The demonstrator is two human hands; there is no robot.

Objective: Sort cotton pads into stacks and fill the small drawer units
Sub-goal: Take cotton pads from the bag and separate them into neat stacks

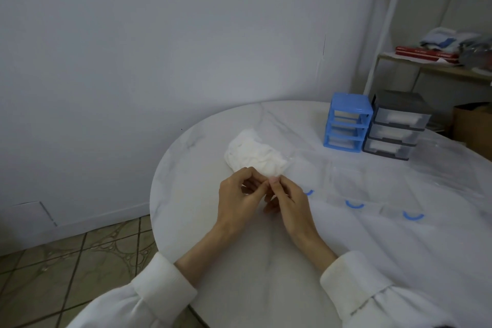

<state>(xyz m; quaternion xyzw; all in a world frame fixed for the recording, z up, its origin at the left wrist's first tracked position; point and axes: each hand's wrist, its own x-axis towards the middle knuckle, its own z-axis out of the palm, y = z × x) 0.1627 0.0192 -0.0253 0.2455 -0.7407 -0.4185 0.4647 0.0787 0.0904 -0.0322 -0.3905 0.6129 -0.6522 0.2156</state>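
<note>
Both hands meet mid-table: left hand (237,196) & right hand (286,198) pinch, fingers curled, the near edge of a cotton pad pile (255,156) (white, loose). Blue drawer unit (346,122) & grey drawer unit (396,126) at 2 o'clock.

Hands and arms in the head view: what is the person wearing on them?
Both arms wear long white sleeves of soft fabric with wide turned-back cuffs, the left sleeve and the right sleeve alike. The right cuff shows a gathered seam behind it. The left hand and right hand are bare: no gloves, rings, watch or bracelets visible.
</note>
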